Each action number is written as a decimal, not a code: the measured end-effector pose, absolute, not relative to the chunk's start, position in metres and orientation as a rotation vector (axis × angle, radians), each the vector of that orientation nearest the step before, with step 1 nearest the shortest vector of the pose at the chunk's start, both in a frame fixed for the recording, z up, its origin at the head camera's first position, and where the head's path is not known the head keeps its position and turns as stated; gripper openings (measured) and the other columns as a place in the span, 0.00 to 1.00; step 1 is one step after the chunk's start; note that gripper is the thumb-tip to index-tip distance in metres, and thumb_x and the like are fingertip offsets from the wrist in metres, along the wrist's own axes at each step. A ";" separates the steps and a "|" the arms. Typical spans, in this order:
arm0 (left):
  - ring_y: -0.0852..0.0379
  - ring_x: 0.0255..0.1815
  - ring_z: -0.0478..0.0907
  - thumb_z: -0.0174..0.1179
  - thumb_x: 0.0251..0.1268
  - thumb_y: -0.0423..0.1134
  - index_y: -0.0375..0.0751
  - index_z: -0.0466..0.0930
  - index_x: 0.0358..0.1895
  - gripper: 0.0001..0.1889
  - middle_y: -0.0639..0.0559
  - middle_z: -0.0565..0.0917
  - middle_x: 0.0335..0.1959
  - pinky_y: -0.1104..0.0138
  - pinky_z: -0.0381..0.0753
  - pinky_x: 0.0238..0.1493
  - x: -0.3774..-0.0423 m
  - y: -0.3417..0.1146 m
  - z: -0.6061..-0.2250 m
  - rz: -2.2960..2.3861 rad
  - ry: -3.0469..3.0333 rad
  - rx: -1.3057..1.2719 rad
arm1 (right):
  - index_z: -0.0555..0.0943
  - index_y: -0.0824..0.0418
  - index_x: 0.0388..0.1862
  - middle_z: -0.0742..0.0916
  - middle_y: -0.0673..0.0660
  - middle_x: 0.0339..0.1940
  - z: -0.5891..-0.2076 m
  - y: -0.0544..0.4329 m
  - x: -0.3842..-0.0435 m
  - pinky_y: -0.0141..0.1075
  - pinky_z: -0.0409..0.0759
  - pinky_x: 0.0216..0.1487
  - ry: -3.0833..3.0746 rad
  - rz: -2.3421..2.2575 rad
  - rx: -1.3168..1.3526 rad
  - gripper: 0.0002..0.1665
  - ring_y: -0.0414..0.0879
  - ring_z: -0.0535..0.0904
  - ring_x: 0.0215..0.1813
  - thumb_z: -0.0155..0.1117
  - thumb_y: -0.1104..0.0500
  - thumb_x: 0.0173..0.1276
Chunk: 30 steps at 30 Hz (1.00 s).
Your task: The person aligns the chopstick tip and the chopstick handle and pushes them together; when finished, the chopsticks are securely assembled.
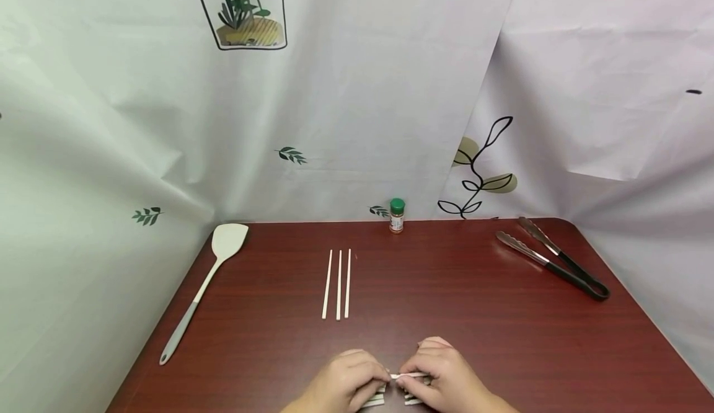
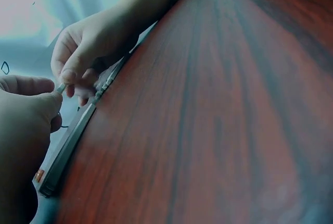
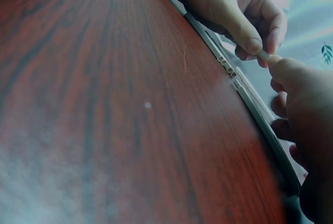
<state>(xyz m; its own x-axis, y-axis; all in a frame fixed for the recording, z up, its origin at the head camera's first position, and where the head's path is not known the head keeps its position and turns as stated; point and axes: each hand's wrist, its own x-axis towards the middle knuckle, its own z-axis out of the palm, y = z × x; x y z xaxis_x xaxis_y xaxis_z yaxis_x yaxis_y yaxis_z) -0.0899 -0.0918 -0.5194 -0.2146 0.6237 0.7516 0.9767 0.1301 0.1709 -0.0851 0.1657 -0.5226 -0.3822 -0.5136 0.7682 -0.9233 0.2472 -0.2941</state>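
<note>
Left hand (image 1: 350,377) and right hand (image 1: 440,373) are pinching a slim white stick (image 1: 413,374), bottom centre, fingertips clamped; three straight sticks (image 1: 339,286) are lying mid-frame, wood-grain tabletop (image 1: 446,289) stretching right.

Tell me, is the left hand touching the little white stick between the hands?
Touching. The right wrist view shows the left hand pinching the white stick between its thumb and fingers.

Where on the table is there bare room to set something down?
Between the spatula and the three sticks, and between those sticks and the tongs. It's crowded where left hand and right hand pinch a white piece above pale strips.
</note>
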 end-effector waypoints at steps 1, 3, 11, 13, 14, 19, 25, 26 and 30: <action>0.66 0.47 0.85 0.61 0.78 0.32 0.43 0.87 0.47 0.06 0.57 0.89 0.44 0.75 0.80 0.56 -0.089 -0.092 -0.520 -0.910 -1.909 -1.527 | 0.89 0.46 0.39 0.87 0.35 0.33 -0.523 0.166 -0.085 0.35 0.78 0.50 -2.012 1.007 1.287 0.03 0.29 0.78 0.34 0.77 0.54 0.71; 0.67 0.46 0.84 0.60 0.78 0.33 0.44 0.86 0.46 0.06 0.59 0.88 0.43 0.75 0.80 0.55 -0.088 -0.091 -0.520 -0.915 -1.923 -1.504 | 0.88 0.45 0.38 0.86 0.35 0.33 -0.524 0.167 -0.084 0.33 0.77 0.50 -2.034 1.001 1.269 0.03 0.28 0.77 0.34 0.76 0.53 0.71; 0.73 0.40 0.83 0.64 0.78 0.38 0.50 0.88 0.42 0.04 0.65 0.87 0.37 0.76 0.81 0.51 -0.084 -0.090 -0.519 -0.931 -2.002 -1.375 | 0.89 0.48 0.39 0.87 0.37 0.32 -0.525 0.165 -0.085 0.32 0.77 0.48 -1.981 1.008 1.303 0.03 0.29 0.76 0.31 0.78 0.55 0.70; 0.73 0.39 0.83 0.62 0.80 0.39 0.50 0.88 0.42 0.06 0.64 0.88 0.37 0.76 0.80 0.50 -0.084 -0.089 -0.519 -0.935 -2.006 -1.371 | 0.90 0.49 0.38 0.87 0.37 0.31 -0.524 0.164 -0.085 0.32 0.77 0.47 -1.961 1.004 1.313 0.03 0.29 0.75 0.31 0.78 0.56 0.69; 0.73 0.39 0.83 0.62 0.80 0.40 0.50 0.88 0.42 0.07 0.64 0.88 0.37 0.77 0.80 0.50 -0.083 -0.089 -0.518 -0.940 -2.007 -1.372 | 0.90 0.49 0.38 0.86 0.38 0.31 -0.524 0.164 -0.085 0.31 0.77 0.46 -1.953 1.002 1.317 0.03 0.29 0.75 0.30 0.78 0.56 0.69; 0.73 0.39 0.82 0.64 0.79 0.39 0.49 0.88 0.42 0.05 0.64 0.88 0.37 0.77 0.80 0.50 -0.083 -0.089 -0.517 -0.951 -2.006 -1.381 | 0.90 0.50 0.38 0.86 0.38 0.29 -0.522 0.162 -0.085 0.31 0.77 0.45 -1.930 0.998 1.326 0.03 0.29 0.73 0.30 0.78 0.56 0.69; 0.73 0.38 0.82 0.73 0.65 0.34 0.49 0.85 0.40 0.07 0.64 0.87 0.36 0.77 0.80 0.50 -0.082 -0.090 -0.517 -0.952 -2.025 -1.383 | 0.91 0.51 0.37 0.86 0.38 0.29 -0.521 0.162 -0.086 0.31 0.77 0.44 -1.906 1.000 1.344 0.02 0.29 0.73 0.30 0.77 0.55 0.71; 0.73 0.38 0.82 0.74 0.62 0.33 0.49 0.84 0.39 0.09 0.64 0.87 0.35 0.78 0.80 0.50 -0.082 -0.090 -0.517 -0.954 -2.029 -1.380 | 0.90 0.51 0.37 0.86 0.38 0.29 -0.521 0.162 -0.086 0.31 0.77 0.44 -1.905 1.003 1.347 0.02 0.29 0.73 0.30 0.77 0.55 0.71; 0.73 0.34 0.80 0.76 0.52 0.29 0.50 0.80 0.35 0.15 0.64 0.85 0.32 0.79 0.79 0.48 -0.081 -0.089 -0.518 -0.975 -2.037 -1.369 | 0.90 0.51 0.37 0.86 0.39 0.29 -0.522 0.162 -0.086 0.31 0.77 0.45 -1.907 1.021 1.357 0.03 0.29 0.73 0.30 0.76 0.55 0.72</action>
<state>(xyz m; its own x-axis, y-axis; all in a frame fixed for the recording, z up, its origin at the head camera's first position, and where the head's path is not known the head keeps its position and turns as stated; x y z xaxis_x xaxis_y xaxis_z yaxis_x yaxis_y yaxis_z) -0.0813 -0.0889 -0.5176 -0.3732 0.5733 0.7294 0.9277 0.2400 0.2859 -0.0857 0.1618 -0.5221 -0.3143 -0.5053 0.8037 -0.9490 0.1895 -0.2520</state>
